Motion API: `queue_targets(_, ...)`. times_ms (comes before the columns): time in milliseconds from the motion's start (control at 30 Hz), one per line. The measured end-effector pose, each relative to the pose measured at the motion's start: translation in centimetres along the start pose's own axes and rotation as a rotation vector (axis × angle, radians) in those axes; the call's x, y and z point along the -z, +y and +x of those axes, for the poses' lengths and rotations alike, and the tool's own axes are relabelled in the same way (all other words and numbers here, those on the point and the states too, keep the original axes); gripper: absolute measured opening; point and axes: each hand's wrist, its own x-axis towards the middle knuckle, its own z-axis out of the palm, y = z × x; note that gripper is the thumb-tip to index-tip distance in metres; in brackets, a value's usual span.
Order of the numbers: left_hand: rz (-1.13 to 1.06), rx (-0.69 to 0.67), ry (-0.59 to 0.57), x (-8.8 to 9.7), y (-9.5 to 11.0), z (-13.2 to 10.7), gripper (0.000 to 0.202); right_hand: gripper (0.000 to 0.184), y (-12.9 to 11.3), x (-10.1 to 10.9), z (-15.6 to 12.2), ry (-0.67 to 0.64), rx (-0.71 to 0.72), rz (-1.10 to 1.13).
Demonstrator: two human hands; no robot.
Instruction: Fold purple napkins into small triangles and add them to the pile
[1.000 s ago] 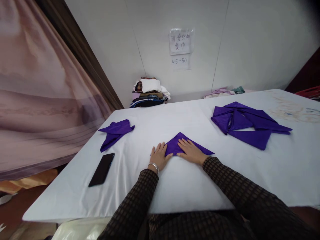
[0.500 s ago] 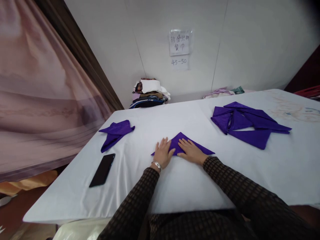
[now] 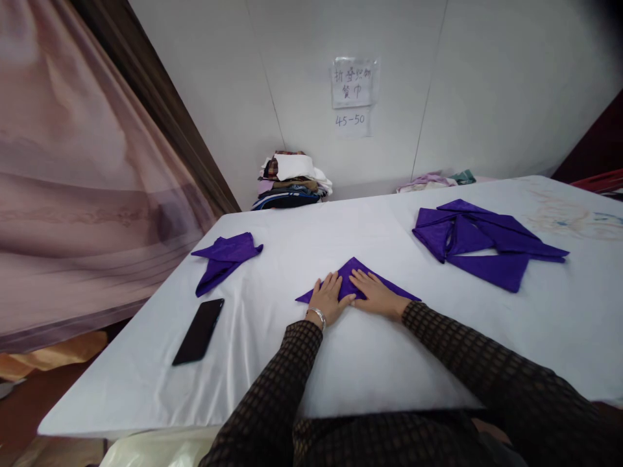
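- Where the left hand (image 3: 329, 299) and right hand (image 3: 377, 296) lie, the purple napkin (image 3: 351, 267) is hidden.
- Fingers flat, outstretched, gripping nothing.
- Folded triangle, smooth, deep purple.

Left hand (image 3: 328, 299) and right hand (image 3: 377, 297) cover much of the purple napkin (image 3: 354, 267).

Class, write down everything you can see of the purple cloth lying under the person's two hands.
The purple cloth looks like smooth fabric, folded flat into a wide triangle, apex pointing away from the person. It lies on the white table cover. The left hand and right hand rest flat on its middle.
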Motion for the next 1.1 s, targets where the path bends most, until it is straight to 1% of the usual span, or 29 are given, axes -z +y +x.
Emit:
queue_targets(100, 0.011, -0.006, 0.003, -0.2, -0.1, 0.1, 0.069, 0.084, -0.2, 0.8, 0.6, -0.021, -0.014, 0.065)
queue_targets(233, 0.015, -0.019, -0.003, -0.4, -0.3, 0.1, 0.066, 0.077, -1.2, 0.9, 2.2, 0.015, 0.062, 0.049)
queue_targets(300, 0.003, -0.014, -0.005, -0.3, -0.2, 0.1, 0.067, 0.077, -1.3, 0.7, 2.9, 0.038, 0.088, 0.001)
queue_targets(400, -0.004, 0.000, -0.006, -0.3, -0.1, 0.0, 0.070, 0.078, -0.6, 0.6, 3.4, 0.049, 0.052, -0.088)
queue_targets(500, 0.005, 0.000, 0.002, -0.3, -0.1, 0.0, 0.069, 0.072, 0.7, 0.8, 3.2, 0.053, 0.014, -0.141)
queue_targets(567, 0.012, -0.003, 0.009, -0.4, -0.1, 0.0, 0.067, 0.071, 1.4, 0.9, 2.9, 0.061, 0.015, -0.155)
queue_targets(800, 0.003, -0.006, 0.023, -0.6, -0.3, 0.0, 0.069, 0.072, 1.7, 0.6, 2.9, 0.082, 0.018, -0.161)
queue_targets(933, 0.014, 0.091, 0.032, -0.3, -1.3, -0.9, 0.073, 0.073, 1.7, 0.6, 3.0, 0.080, 0.026, -0.158)
queue_targets(1100, 0.047, 0.277, 0.015, 0.4, -3.7, -3.3, 0.069, 0.075, 1.9, 0.6, 3.0, 0.079, 0.027, -0.150)
